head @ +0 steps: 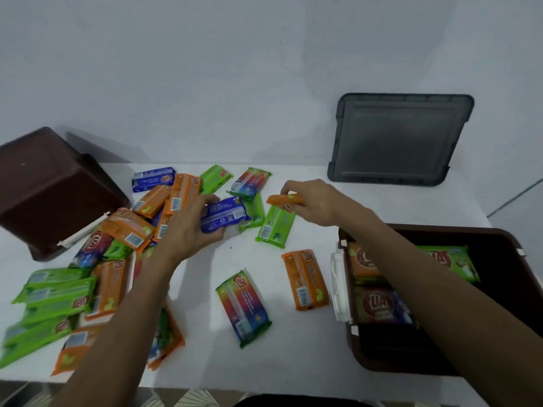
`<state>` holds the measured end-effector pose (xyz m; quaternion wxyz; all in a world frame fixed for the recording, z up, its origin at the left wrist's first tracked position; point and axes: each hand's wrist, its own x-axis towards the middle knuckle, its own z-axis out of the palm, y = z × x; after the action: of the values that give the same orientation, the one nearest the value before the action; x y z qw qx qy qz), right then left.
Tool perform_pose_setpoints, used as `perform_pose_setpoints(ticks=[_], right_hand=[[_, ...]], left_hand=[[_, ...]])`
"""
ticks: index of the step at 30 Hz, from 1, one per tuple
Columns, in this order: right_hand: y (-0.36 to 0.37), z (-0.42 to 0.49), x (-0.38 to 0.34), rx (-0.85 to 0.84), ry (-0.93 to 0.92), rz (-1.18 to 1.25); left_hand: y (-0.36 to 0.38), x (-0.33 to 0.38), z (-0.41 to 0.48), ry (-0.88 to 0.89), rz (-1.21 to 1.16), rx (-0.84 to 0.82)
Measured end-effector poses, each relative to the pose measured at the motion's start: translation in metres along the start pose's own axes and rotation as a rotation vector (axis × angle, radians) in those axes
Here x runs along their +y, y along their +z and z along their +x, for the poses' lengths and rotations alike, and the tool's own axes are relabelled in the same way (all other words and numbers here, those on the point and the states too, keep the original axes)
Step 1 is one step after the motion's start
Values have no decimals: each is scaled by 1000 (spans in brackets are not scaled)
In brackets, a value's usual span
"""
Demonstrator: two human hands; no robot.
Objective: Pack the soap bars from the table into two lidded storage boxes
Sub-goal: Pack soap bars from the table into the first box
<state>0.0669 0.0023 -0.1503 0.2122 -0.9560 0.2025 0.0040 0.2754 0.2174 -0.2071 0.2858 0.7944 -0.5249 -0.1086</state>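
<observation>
Head view: a rectangular brown plastic storage box (458,230) stands open on the white desk (293,356), with a white clip latch (339,289) on its near-left wall. Inside it lie glossy wrapped soap bars (379,304), flat and side by side, orange, green and blue.

Beyond this box a dark grey lid (399,139) with rounded corners leans upright against the wall.

Just left of the box, the right hand (314,201) has its fingers clamped in a pinch on 1 orange soap bar (283,200), lifted edge-on above a green bar (274,227) that lies on the desk. Further left, the left hand (188,227) has its fingers curled round a blue soap bar (224,214).

Between the arms, near the box's latch, 1 orange bar (305,279) and 1 rainbow-coloured bar (244,306) lie flat and apart.

Far left of the box, a loose heap of soap bars (88,277) overlaps in shiny crinkled wrappers, mostly green and orange. Behind that heap a second brown box (50,186) rests tipped, bottom side up.
</observation>
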Motion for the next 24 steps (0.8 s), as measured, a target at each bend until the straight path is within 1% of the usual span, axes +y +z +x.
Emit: perform_pose_setpoints(ticks=[4,7,10,12,14,16,18,19,24], right_hand=[[-23,-38,3,186,-26,297],[-38,-78,8,253,-24,444],[-51,-120,17,325,3,562],[-55,-147,23,378,37,617],[-56,-171,30,414,75,670],[-56,-195,36,439,119,725],[-54,-216,44,421,162,757],[-53,-226,47,381,177,759],[-25,-253,59,70,206,795]], left_hand=[[-1,45,-8,-27,-315,131],[8,82,-12,-28,-515,238],[21,119,-15,-38,-708,279],[33,141,-15,-18,-762,280],[45,159,-14,-1,-761,260],[57,176,-15,-27,-783,241],[68,192,-17,-58,-811,225],[74,199,-19,-64,-826,214],[96,218,-29,-112,-918,134]])
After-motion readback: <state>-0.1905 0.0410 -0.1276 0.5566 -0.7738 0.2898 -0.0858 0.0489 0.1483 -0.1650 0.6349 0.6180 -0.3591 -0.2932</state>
